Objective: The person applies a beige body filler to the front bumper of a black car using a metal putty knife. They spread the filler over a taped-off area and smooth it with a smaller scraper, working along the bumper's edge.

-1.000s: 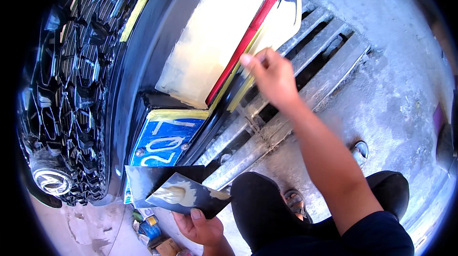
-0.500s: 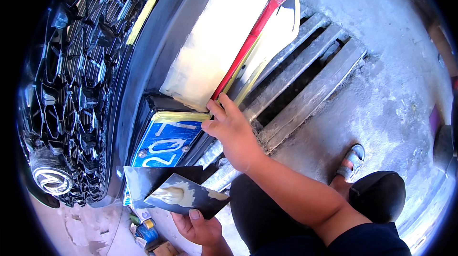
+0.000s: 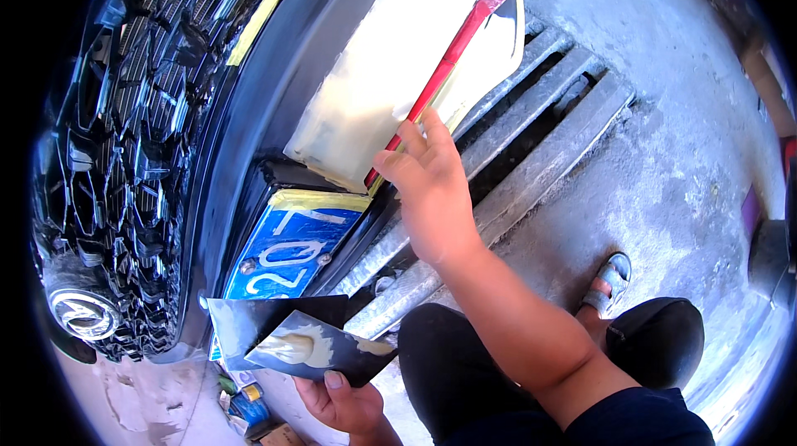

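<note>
My right hand (image 3: 427, 180) reaches to the car bumper, fingertips on or just beside the red strip (image 3: 452, 51), fingers slightly apart and nothing visible in them. The strip runs beside a pale filler-coated panel (image 3: 357, 89); yellow tape (image 3: 320, 201) edges the blue number plate (image 3: 278, 251) below. My left hand (image 3: 349, 404) grips two dark flat sheets at lower centre; the upper sheet (image 3: 349, 355) carries a blob of cream putty (image 3: 295, 346), the other sheet (image 3: 232, 321) lies beneath it.
A black grille (image 3: 124, 164) fills the left side. Right of the bumper, metal grating (image 3: 564, 139) is set in concrete flooring (image 3: 672, 188). My bent knees (image 3: 652, 338) and sandalled foot (image 3: 606, 284) are below. Small blue and yellow items (image 3: 249, 404) lie at lower left.
My right hand first came down to the strip's lower end near the tape, then moved up along it, toward the top of the picture. My left hand stays with the sheets, shifted slightly leftward.
</note>
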{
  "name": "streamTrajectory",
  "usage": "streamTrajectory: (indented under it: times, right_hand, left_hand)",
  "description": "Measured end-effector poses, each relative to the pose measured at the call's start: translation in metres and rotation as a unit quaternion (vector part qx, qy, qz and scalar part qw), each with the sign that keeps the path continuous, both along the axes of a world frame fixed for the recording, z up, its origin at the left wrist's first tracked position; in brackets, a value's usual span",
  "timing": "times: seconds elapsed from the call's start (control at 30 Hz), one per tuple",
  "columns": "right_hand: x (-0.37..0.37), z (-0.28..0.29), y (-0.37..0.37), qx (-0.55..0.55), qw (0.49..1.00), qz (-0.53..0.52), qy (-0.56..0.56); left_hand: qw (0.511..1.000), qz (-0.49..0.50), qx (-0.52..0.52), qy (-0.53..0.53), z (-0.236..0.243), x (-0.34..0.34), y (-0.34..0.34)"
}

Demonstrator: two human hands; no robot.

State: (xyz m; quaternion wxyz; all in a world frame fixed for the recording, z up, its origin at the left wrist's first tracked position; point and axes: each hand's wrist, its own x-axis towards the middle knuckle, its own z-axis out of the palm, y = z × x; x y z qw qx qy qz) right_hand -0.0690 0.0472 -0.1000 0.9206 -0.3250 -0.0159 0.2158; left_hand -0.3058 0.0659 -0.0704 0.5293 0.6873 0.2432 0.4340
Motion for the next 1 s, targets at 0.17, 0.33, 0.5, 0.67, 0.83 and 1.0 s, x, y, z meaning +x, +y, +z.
streamTrajectory:
  times: [0.17, 0.33, 0.5, 0.67, 0.83, 1.0]
  right_hand:
    - [-0.010, 0.003, 0.008, -0.180, 0.973, -0.008, -0.147]
    - [-0.052, -0.002, 0.019, -0.326, 0.906, -0.026, -0.269]
    - [-0.053, -0.015, 0.009, -0.242, 0.929, -0.008, -0.282]
    - [-0.038, -0.036, 0.012, -0.323, 0.866, -0.085, -0.372]
    - [-0.059, -0.051, -0.001, -0.279, 0.877, -0.058, -0.387]
    - [-0.038, -0.055, -0.044, -0.162, 0.969, 0.161, -0.093]
  left_hand:
    - [1.000, 0.003, 0.006, 0.006, -0.003, -0.008, 0.004]
    - [1.000, 0.014, -0.006, -0.003, -0.002, -0.013, 0.003]
    - [1.000, 0.019, 0.001, -0.013, 0.000, -0.025, 0.012]
    - [1.000, 0.012, 0.009, -0.013, -0.001, -0.021, 0.011]
    - [0.999, -0.019, -0.027, -0.022, -0.004, -0.016, 0.007]
    - [0.962, -0.171, -0.209, -0.036, -0.013, 0.000, -0.002]
